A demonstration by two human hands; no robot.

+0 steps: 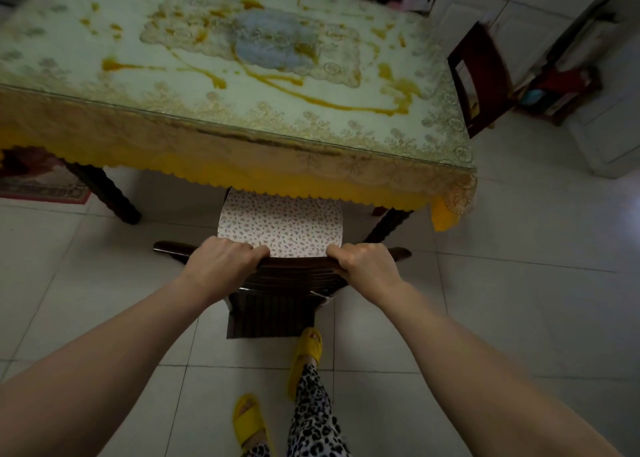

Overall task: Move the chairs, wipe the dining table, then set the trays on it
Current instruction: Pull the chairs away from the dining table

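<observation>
Head view: the first step is in hand, moving the chairs. The left hand and the right hand are both curled tight over the dark top rail of the near chair, at about 6 o'clock from the bench. The chair's patterned seat cushion is partly tucked under the bench's yellow scalloped cloth edge, so the chair looks not yet clear. A second chair stands against the bench's end at about 3 o'clock, untouched.

Judging from this, the next move calls for drawing the near chair straight back toward 6 o'clock, minding the feet in yellow slippers just behind its legs, then dealing with the other chair. The bench top is streaked with orange-yellow spills, so wiping is not yet done. No trays show anywhere in view.

No brand, label or legible writing can be made out.
</observation>
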